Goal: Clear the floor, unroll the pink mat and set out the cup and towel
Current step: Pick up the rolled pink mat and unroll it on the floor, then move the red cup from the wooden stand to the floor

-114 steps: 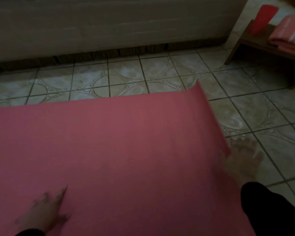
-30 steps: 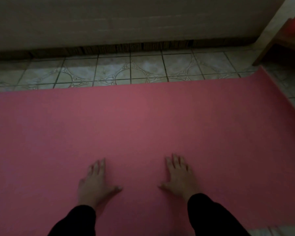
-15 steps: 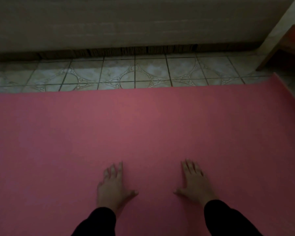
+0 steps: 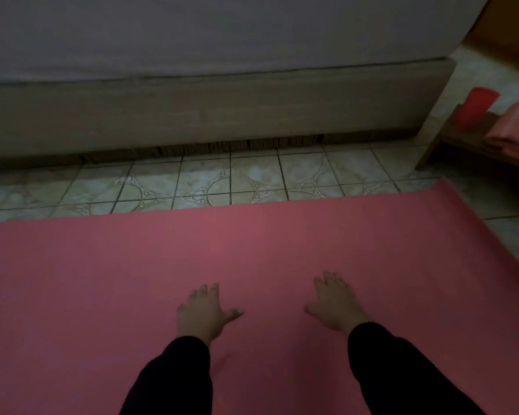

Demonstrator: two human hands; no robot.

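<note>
Mat [image 4: 282,250] lies flat on the tiled floor [image 4: 222,181], parallel to the bed base [image 4: 210,115]; its far right corner [image 4: 444,182] sits near the leg of the low wooden counter [image 4: 462,136] at right. The left end of the mat runs out of frame.

Left hand [image 4: 201,313]: palm down on the mat, fingers straight and spread, grip released, holding nothing. Right hand [image 4: 336,304]: same, flat on the mat, grip released. Both wear dark sleeves and rest mid-mat, side by side and apart.

Cup [image 4: 477,107], red, stands upright on the counter. Towel [image 4: 513,133], folded, lies just beside it on the same counter, partly cut off by the frame edge. Neither is on or beside the mat yet.

Judgement: unrolling looks done at this end; hands appear to be smoothing. Setting out cup and towel remains.

Risks:
- The right edge of the mat looks slightly raised; if so, it may curl back once the palms lift.
- Pressing forward on smooth tile could slide the whole mat toward the bed.
- Dim light and a long reach to the counter could tip the cup. Cannot tell whether it holds liquid.
- Pulling the towel out could bump the cup, since they sit close.
</note>
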